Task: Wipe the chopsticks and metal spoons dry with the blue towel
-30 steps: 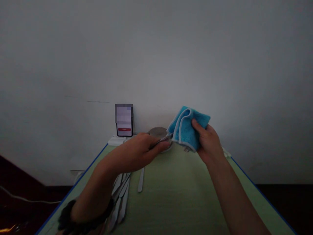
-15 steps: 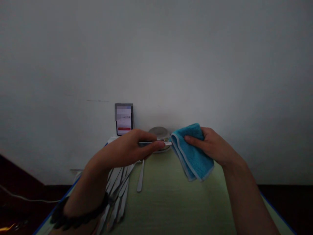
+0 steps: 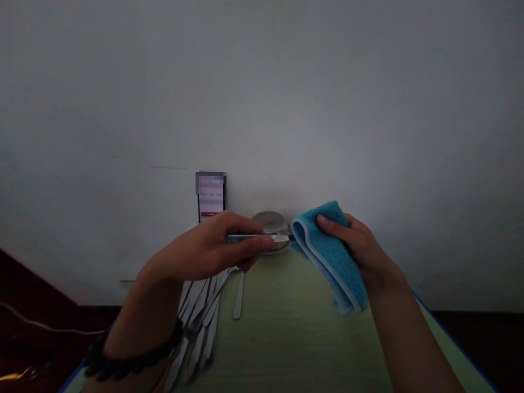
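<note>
A plain pale wall (image 3: pixel 270 109) rises behind my green tabletop (image 3: pixel 286 333), in dim light. At the table's far end, close to the wall, sits a round lidded container (image 3: pixel 269 219), and I place everything else by it.

My left hand (image 3: pixel 216 248) pinches a narrow metal utensil (image 3: pixel 280 238) between thumb and fingers, so that it lies across the container's front in my view. I cannot tell what sort of utensil it is. My right hand (image 3: pixel 362 240), to the right of the container, grips a folded blue terry cloth (image 3: pixel 333 251), thumb on top. The utensil's tip meets the cloth's folded edge just beside the container; whether it goes into the fold or behind it, I cannot tell.

My left pinch looks shallow to me, so a sharp tug from the cloth could twist the utensil loose or knock it against the container. The cloth's lower corners hang free and could snag the tip. If the utensil has a blade or tines, a slip could reach my right fingers.

Nearer me and left of the container lies a crowded pile of cutlery (image 3: pixel 209 322), under my left forearm with its black bracelet (image 3: pixel 118 365); dipping that arm could scatter it. A single piece of cutlery (image 3: pixel 238 305) lies between pile and container. Left of the container, a phone (image 3: pixel 212 203) leans upright, its base hidden by my left hand.
</note>
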Tool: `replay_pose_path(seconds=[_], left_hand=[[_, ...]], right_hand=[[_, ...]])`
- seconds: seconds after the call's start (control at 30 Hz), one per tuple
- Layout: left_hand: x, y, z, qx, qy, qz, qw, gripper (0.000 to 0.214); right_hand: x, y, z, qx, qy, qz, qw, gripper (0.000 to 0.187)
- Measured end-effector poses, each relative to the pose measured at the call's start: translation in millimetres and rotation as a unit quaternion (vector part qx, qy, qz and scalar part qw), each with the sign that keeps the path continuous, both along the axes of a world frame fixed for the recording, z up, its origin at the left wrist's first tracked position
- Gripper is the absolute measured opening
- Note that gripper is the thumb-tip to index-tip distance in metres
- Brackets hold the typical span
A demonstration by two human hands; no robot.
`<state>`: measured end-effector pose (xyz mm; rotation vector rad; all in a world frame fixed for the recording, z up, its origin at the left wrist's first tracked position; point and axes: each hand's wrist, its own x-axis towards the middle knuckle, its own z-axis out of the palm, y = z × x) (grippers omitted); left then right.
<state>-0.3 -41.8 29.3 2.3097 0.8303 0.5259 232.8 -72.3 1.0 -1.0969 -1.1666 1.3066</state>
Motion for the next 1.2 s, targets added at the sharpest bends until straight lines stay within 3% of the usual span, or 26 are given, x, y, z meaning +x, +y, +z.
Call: replay_pose_path(seconds=[0.1, 0.37, 0.7, 0.93, 1.2], left_hand=[[2.7, 0.3, 0.7, -0.006, 0.012, 0.006, 1.000, 0.036], [8.4, 2.7, 1.5, 0.010, 0.071, 0.008, 0.997, 0.041], [11.2, 4.2, -1.4, 0.009, 0.106, 0.012, 0.994, 0.042], [11.3, 3.0, 0.0, 0.004, 0.083, -0.041, 0.996, 0.041], [14.0, 2.9, -1.0, -0.008, 0.090, -0.066, 0.994, 0.044]], right_hand=[[-0.3, 0.8, -1.3, -0.013, 0.014, -0.001, 1.000, 0.025], [7.4, 1.7, 0.9, 0.071, -0.196, -0.030, 0.977, 0.033], [10.8, 4.5, 3.1, 0.086, -0.247, -0.043, 0.964, 0.035], [22.6, 0.1, 4.9, 0.061, -0.305, 0.039, 0.950, 0.032], [14.7, -7.6, 11.8, 0.075, -0.401, 0.161, 0.899, 0.026]])
